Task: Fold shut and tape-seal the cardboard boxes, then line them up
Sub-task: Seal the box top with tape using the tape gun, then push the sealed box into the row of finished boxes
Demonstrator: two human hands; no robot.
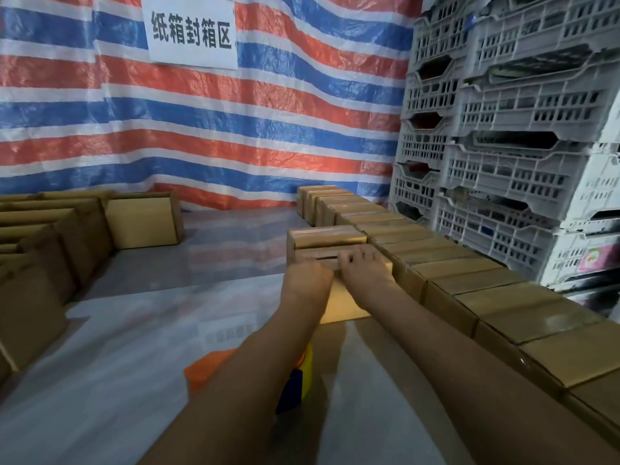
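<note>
Nearest, under the left forearm (248,384), lies an object in orange, yellow and blue (307,367); it is mostly hidden and I cannot tell what it is. Both arms reach far forward to a small brown cardboard box (325,238) that stands on the pale glossy surface (134,330), just beside a long row of closed brown boxes (469,275) on the right. The right hand (364,268) rests on the top of the box with fingers spread and flat. The left hand (310,280) lies on the near top edge; its fingers are hidden, so I cannot tell its grip. A dark gap shows between the top flaps. On the left stand open brown boxes (141,223). Far behind hangs a red, blue and white striped tarpaulin (268,129) with a white paper sign (191,28). Grey-white plastic crates (503,129) are stacked at the right.
</note>
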